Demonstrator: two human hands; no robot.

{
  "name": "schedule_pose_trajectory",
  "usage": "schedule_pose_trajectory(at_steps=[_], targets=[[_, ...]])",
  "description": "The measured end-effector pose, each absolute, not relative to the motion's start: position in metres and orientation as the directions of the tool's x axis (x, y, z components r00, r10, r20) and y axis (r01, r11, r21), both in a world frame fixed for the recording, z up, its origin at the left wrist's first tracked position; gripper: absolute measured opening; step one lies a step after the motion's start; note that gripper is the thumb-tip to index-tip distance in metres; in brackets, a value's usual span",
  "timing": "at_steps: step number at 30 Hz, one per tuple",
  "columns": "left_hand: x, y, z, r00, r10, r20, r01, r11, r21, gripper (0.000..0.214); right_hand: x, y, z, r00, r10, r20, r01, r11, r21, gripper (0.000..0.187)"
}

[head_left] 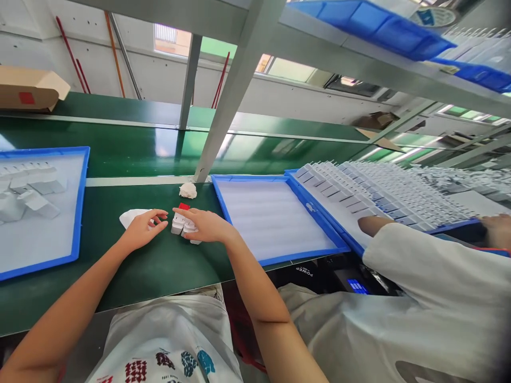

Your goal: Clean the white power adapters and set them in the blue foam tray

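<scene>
My right hand (pixel 205 224) lies over a small cluster of white plug-like parts (pixel 178 224) on the green table, fingers curled around them; a red piece (pixel 184 206) shows at the cluster's far side. Just left of the cluster my left hand (pixel 142 229) hovers with fingers loosely spread and nothing in it. A white cloth or paper (pixel 130 216) lies under and beyond my left hand. A crumpled white wad (pixel 188 190) sits farther back.
A blue tray (pixel 80 202) with white parts is at the left. An empty-looking blue tray with white liner (pixel 275 218) is at the right, beside a tray of several white parts (pixel 383 197). A co-worker's white sleeve (pixel 431 266) reaches in at the right. Shelf posts (pixel 223 117) rise behind.
</scene>
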State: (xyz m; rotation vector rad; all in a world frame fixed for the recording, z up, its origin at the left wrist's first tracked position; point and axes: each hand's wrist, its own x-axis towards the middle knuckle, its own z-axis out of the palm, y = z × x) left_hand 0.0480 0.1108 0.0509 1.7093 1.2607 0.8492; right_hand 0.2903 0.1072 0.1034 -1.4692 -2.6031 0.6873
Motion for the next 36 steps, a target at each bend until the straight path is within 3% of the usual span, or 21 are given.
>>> schedule_pose_trajectory(at_steps=[3,6,9,12,16,20,22,25,28,30,32,36], targets=[[0.052,0.105,0.046,0.37,0.926,0.07,0.413,-0.232,0.881,0.055,0.309,0.092,0.098,-0.591,0.802,-0.089,0.63,0.389,-0.672,0.092],[0.057,0.1,0.04,0.47,0.876,0.104,0.412,-0.323,0.852,0.076,0.32,0.071,0.081,-0.531,0.847,-0.03,0.523,0.3,-0.798,0.086],[0.06,0.1,0.037,0.543,0.826,0.152,0.402,-0.414,0.817,0.072,0.308,0.051,0.055,-0.345,0.937,0.051,0.552,0.247,-0.796,0.069],[0.059,0.104,0.036,0.464,0.868,0.175,0.486,-0.414,0.77,0.056,0.286,0.037,0.035,-0.137,0.979,0.152,0.666,0.205,-0.718,0.066],[0.053,0.107,0.038,0.317,0.928,0.197,0.677,-0.367,0.638,0.049,0.275,0.024,0.022,-0.111,0.97,0.218,0.652,0.236,-0.72,0.065],[0.051,0.098,0.055,0.239,0.877,0.418,0.706,-0.452,0.545,0.048,0.281,0.01,0.027,-0.036,0.936,0.35,0.589,0.303,-0.75,0.032],[0.054,0.087,0.068,0.249,0.807,0.535,0.634,-0.554,0.54,0.033,0.281,0.005,0.037,0.053,0.873,0.485,0.566,0.373,-0.735,0.03],[0.06,0.065,0.083,0.401,0.716,0.571,0.391,-0.698,0.601,0.023,0.269,0.007,0.057,0.141,0.7,0.7,0.611,0.495,-0.618,0.04],[0.069,0.047,0.084,0.517,0.726,0.453,0.142,-0.595,0.791,0.054,0.247,0.017,0.071,0.12,0.563,0.818,0.698,0.538,-0.472,0.05],[0.075,0.042,0.078,0.501,0.782,0.371,0.051,-0.455,0.889,0.078,0.232,0.022,0.074,0.076,0.555,0.828,0.719,0.545,-0.432,0.056],[0.078,0.043,0.073,0.422,0.853,0.308,0.027,-0.351,0.936,0.09,0.22,0.022,0.073,0.02,0.589,0.808,0.696,0.572,-0.435,0.06],[0.075,0.052,0.07,0.331,0.914,0.234,-0.05,-0.23,0.972,0.075,0.219,0.018,0.076,-0.043,0.68,0.732,0.523,0.639,-0.564,0.055]])
